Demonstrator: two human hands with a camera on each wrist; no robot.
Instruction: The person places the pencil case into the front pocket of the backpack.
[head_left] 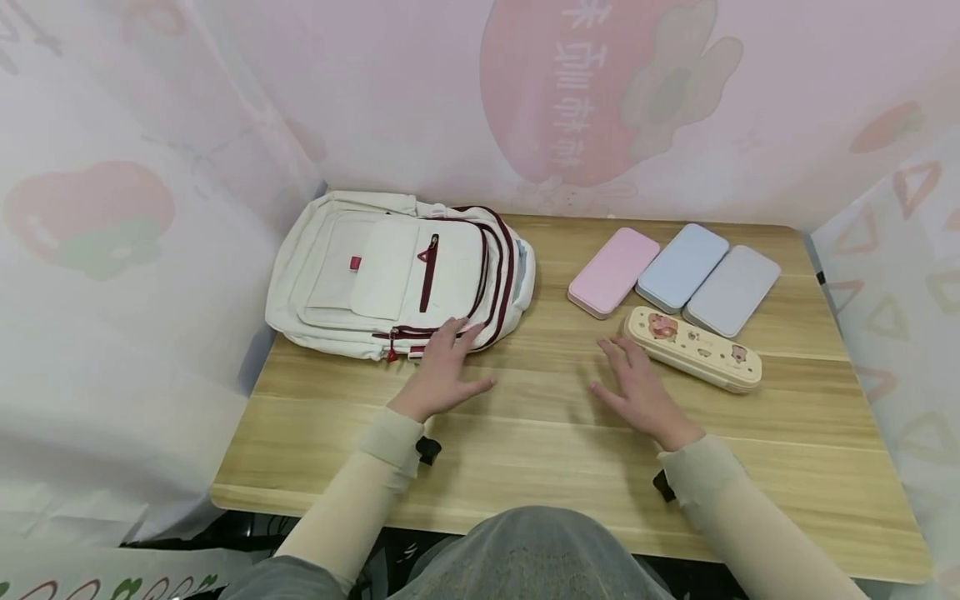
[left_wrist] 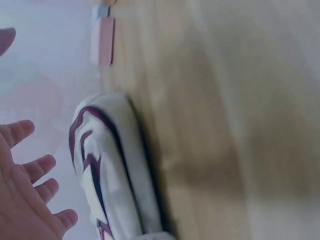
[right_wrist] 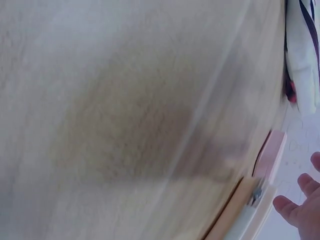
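A white backpack with dark red zips lies flat on the left of the wooden table. My left hand is spread beside its near edge, fingers straight and holding nothing; in the left wrist view the backpack lies beyond those fingers. On the right, my right hand is held out with fingers apart, close to the left end of a cream pencil case with bear pictures. Nothing is in that hand. Whether its fingertips touch the case I cannot tell.
Behind the pencil case lie three flat rounded cases: pink, light blue and pale grey. The wooden table meets printed cloth walls at the back and sides.
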